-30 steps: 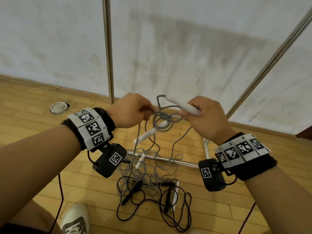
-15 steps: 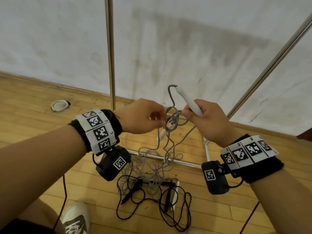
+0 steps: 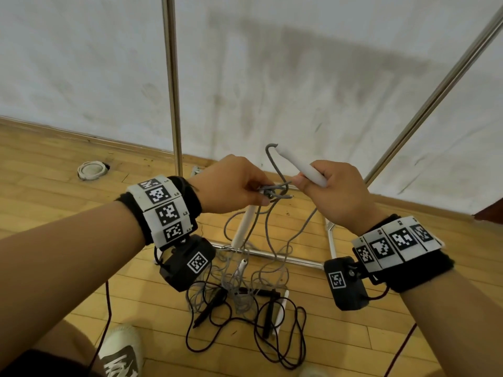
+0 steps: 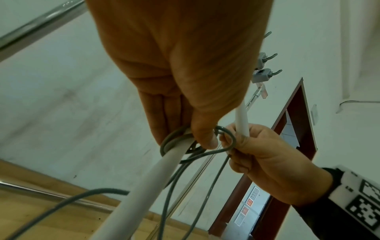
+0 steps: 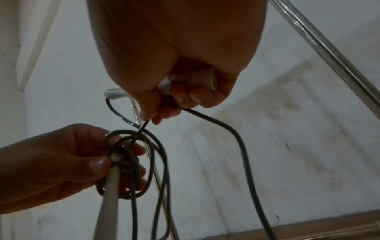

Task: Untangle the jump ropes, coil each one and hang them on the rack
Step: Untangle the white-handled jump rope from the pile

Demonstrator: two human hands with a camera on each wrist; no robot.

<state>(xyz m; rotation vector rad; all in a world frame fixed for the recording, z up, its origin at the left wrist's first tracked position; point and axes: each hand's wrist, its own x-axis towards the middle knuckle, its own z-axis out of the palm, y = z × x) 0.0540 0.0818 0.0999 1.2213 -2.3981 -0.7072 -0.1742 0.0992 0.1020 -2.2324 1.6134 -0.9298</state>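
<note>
Both hands have drawn closer together since a second ago, the left hand (image 3: 234, 183) now pinching the grey knot (image 3: 273, 192) wound round one white handle (image 3: 242, 227), the right hand (image 3: 330, 191) wrapped round the other white handle (image 3: 299, 167) and nipping the cord. Untangling looks barely begun: grey and black ropes (image 3: 245, 297) lie snarled on the floor, nothing coiled or seen hung on the rack (image 3: 171, 85); no containers in view

A bare indoor room, perhaps a sports hall or studio: a scuffed white wall (image 3: 299, 77) meets a wooden strip floor (image 3: 68, 191), a metal rack (image 3: 171, 77) stands against it, and a red-framed door (image 4: 287, 146) shows.
</note>
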